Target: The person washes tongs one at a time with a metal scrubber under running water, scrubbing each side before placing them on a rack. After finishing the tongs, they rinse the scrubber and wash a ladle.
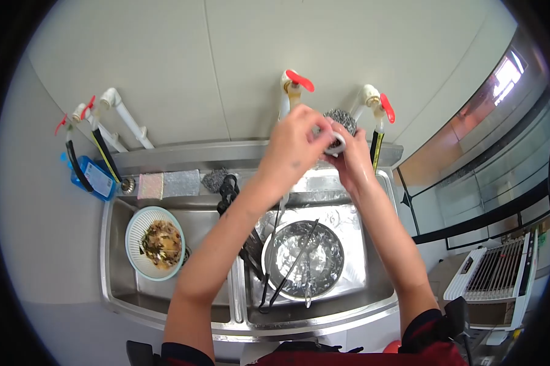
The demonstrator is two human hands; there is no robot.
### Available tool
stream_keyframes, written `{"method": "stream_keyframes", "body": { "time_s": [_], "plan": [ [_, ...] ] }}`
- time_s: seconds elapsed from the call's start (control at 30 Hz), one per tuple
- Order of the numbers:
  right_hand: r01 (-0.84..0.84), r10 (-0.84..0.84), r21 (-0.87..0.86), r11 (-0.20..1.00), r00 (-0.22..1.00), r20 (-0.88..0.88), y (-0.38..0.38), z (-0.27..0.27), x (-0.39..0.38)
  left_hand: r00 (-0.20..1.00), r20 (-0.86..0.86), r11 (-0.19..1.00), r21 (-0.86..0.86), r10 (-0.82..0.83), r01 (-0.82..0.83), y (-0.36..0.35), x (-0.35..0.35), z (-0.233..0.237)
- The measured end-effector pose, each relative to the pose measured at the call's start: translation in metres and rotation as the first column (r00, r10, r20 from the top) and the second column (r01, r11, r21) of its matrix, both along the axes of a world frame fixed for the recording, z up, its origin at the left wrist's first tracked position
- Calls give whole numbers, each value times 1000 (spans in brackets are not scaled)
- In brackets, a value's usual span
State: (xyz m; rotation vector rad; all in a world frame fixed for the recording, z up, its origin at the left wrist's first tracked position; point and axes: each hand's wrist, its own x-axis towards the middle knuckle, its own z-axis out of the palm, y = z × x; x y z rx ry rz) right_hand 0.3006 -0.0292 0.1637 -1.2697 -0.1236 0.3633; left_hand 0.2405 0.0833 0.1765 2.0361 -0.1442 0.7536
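Observation:
Both my hands are raised together over the back edge of the sink, below a tap. My right hand is closed around a grey steel wool scrubber with a white ring-shaped part at its near side. Pinched fingers of my left hand press at that ring; what exactly lies between them is hidden. Below, in the right basin, a metal bowl of water holds a spoon and a pair of dark tongs or long sticks.
In the left basin stands a white strainer basket with food scraps. Along the back ledge lie a pink sponge, a grey cloth and another steel wool pad. Red-handled taps and a blue bottle line the wall.

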Motion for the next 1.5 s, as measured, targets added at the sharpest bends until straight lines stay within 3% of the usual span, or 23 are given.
{"method": "stream_keyframes", "body": {
  "time_s": [0.03,0.1,0.13,0.2,0.43,0.5,0.57,0.63,0.7,0.77,0.83,0.87,0.9,0.93,1.03,1.1,1.13,1.2,1.27,1.3,1.43,1.47,1.5],
  "plan": [
    [-19,20,-39,999,999,28,1,5,11,1000,5,1000,17,-1,1,7,11,4],
    [-65,67,-51,997,997,36,1,15,33,1000,0,926,-375,-28,26,22,28,9],
    [-73,76,-71,995,996,36,2,19,43,1000,1,929,-369,-30,29,27,34,15],
    [-34,38,-124,992,999,26,11,23,60,971,-237,866,-492,-38,-86,38,44,27],
    [-124,115,-223,967,992,-53,43,19,100,958,-287,833,-532,-4,-156,69,73,19],
    [-177,175,-203,963,984,-27,52,26,105,915,-398,886,-400,65,-236,86,80,23],
    [-163,179,-415,895,984,0,59,27,104,844,-536,913,-340,8,-224,91,80,15],
    [-223,243,-467,856,970,-19,52,19,105,735,-677,933,-291,-46,-210,89,70,3],
    [-220,273,-572,790,962,6,37,-2,100,910,-311,953,-39,275,-301,83,48,-26],
    [-53,129,-432,900,981,148,5,-43,84,972,-202,841,-501,116,-204,49,-26,-23],
    [29,33,-361,932,986,165,-32,-74,36,990,-133,767,-629,54,-127,15,-94,-75],
    [20,55,-459,888,987,149,-57,-102,11,972,-184,886,-414,146,-212,-7,-124,-119],
    [-46,136,-412,910,972,191,-81,-147,-11,878,-468,887,-358,99,-290,-28,-156,-164],
    [-27,88,-529,848,992,91,-93,-172,-47,824,-549,956,-145,138,-257,-43,-185,-194],
    [-226,121,-551,803,968,-222,-122,-247,-135,731,-637,952,15,246,-307,-74,-238,-231],
    [-339,146,-560,756,921,-360,-123,-272,-179,701,-544,885,233,461,-402,-88,-253,-235],
    [-362,125,-476,801,880,-459,-115,-271,-197,700,-546,887,237,460,-397,-90,-260,-246],
    [-345,72,-351,870,795,-603,-98,-271,-209,421,-895,929,-23,145,-369,-89,-268,-273],
    [-375,180,-90,922,625,-760,-80,-274,-207,533,-825,943,0,189,-334,-95,-264,-276],
    [-352,116,-229,908,734,-669,-71,-263,-207,638,-736,953,28,224,-302,-96,-259,-276],
    [-72,-12,-115,991,796,-605,-58,-201,-190,667,-724,939,-78,178,-336,-90,-221,-215],
    [-10,-123,-243,970,844,-522,-56,-183,-184,671,-720,938,-83,178,-337,-81,-208,-200],
    [19,-122,-367,930,958,-260,-61,-179,-176,675,-735,965,-121,70,-232,-68,-194,-185]
  ]
}}
